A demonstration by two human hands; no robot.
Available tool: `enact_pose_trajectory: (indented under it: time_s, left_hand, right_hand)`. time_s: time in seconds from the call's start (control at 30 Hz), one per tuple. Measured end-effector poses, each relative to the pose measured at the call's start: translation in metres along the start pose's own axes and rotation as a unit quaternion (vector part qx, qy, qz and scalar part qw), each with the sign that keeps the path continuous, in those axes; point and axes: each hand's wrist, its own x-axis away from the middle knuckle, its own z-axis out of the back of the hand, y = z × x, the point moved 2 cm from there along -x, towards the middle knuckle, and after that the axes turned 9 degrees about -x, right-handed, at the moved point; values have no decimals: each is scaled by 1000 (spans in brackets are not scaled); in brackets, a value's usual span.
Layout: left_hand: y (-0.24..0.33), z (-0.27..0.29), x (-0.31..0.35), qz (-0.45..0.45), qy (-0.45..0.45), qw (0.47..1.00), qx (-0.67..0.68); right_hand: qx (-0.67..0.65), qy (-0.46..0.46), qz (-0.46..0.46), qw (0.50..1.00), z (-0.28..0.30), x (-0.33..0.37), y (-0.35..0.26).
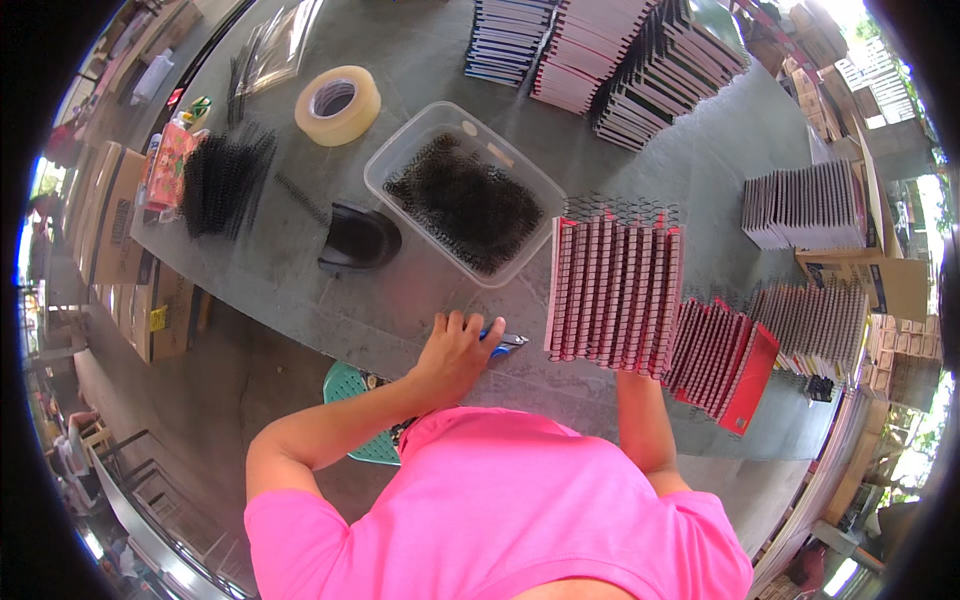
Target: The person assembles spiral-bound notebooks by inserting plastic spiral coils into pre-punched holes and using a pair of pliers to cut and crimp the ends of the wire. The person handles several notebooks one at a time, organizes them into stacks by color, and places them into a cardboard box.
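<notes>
Near the table's front edge, my left hand (458, 350) is closed over a small pair of blue-handled cutters (510, 344), whose metal jaws point right. A stack of red-covered spiral notebooks (615, 295) stands to the right, spines facing up, with loose coil ends sticking out at its far side. My right forearm runs up to the near edge of this stack. The notebooks cover my right hand (638, 380) except for the wrist, so its fingers cannot be seen. Just beyond the cutters sits a clear plastic tub (385, 190) holding a tangle of black coils (465, 205).
More red notebooks (720, 360) and grey-edged ones (815, 315) lie right. Book stacks (665, 75) stand at the back; another pile (805, 205) sits far right. Leftward are a tape roll (340, 105), a black curved holder (360, 238), a coil bundle (228, 180) and a green stool (345, 395).
</notes>
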Motion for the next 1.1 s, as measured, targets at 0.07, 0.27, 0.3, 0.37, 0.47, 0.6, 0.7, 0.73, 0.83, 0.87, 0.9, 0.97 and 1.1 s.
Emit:
enact_pose_trajectory:
  time_s: [0.07, 0.27, 0.3, 0.37, 0.47, 0.6, 0.7, 0.73, 0.83, 0.87, 0.9, 0.97, 1.1]
  left_hand:
    - [-10, 11, 3, -7, -20, 993, 113]
    - [-69, 110, -19, 89, 73, 977, 178]
    - [-73, 120, -23, 60, 123, 983, 124]
    - [-75, 136, -30, -1, 219, 976, 13]
    - [-80, 144, -38, -17, 261, 963, -58]
    - [-85, 144, -45, -26, 264, 961, -74]
    - [-89, 142, -47, -32, 251, 964, -86]
    - [-90, 143, -47, -34, 247, 964, -87]
    - [-93, 143, -46, -32, 240, 966, -93]
    - [-94, 143, -46, -29, 239, 966, -97]
    - [-94, 142, -46, -31, 244, 964, -105]
    - [-94, 138, -48, -36, 253, 959, -121]
    - [-99, 136, -54, -54, 216, 967, -127]
  right_hand:
    - [-1, -11, -7, 1000, 11, -8, -5]
    - [-69, -132, -138, 979, -40, -8, -3]
    - [-47, -111, -132, 984, -48, -8, -3]
    - [-27, -113, -166, 979, -57, -13, -2]
    - [-4, -99, -179, 979, -63, -12, -3]
    - [22, -65, -167, 984, -75, -10, 0]
    - [36, -68, -169, 983, -79, -13, 2]
    - [41, -75, -172, 981, -78, -14, 2]
    - [63, -63, -161, 983, -73, -17, 1]
    - [56, -77, -173, 980, -72, -19, 2]
    - [58, -72, -171, 981, -73, -19, 3]
    - [63, -61, -166, 982, -74, -19, 6]
    - [66, -58, -177, 980, -78, -16, 8]
